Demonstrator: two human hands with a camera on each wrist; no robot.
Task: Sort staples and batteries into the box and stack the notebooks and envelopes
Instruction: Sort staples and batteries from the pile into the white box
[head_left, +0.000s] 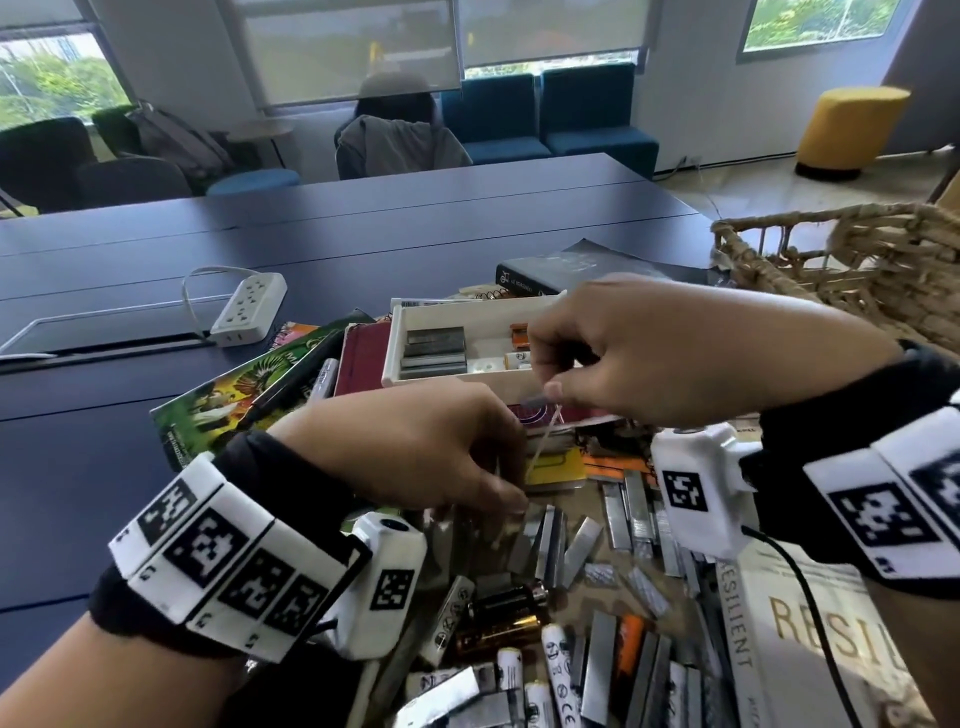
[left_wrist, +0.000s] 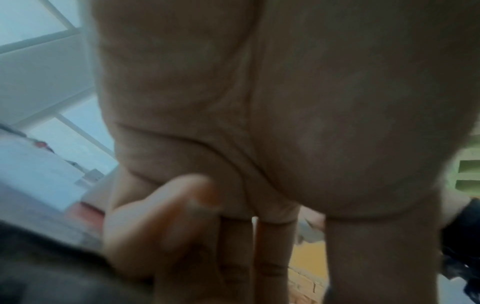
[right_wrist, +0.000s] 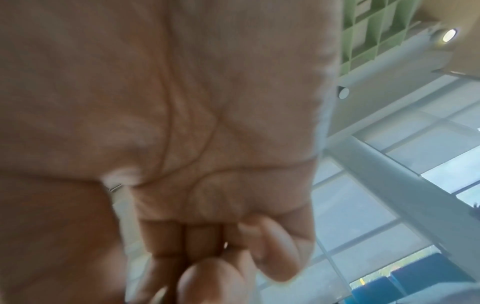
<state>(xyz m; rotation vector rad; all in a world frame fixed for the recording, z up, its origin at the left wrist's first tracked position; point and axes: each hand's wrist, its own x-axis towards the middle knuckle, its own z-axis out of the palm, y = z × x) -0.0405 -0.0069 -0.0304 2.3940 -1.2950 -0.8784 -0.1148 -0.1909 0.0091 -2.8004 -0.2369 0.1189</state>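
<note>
My right hand hovers at the front edge of the white box and pinches a small grey staple strip between thumb and fingers. A thin pale band runs from that pinch down to my left hand, whose curled fingers hold its lower end. The box holds stacked staple strips and a few batteries. Loose staple strips and batteries lie in front of me. Both wrist views are blurred, showing only palms with curled fingers.
Notebooks lie around the box: a colourful one, a maroon one, a yellow one, and a black book behind. A white book lies at the right, a wicker basket behind it. A power strip sits at the left.
</note>
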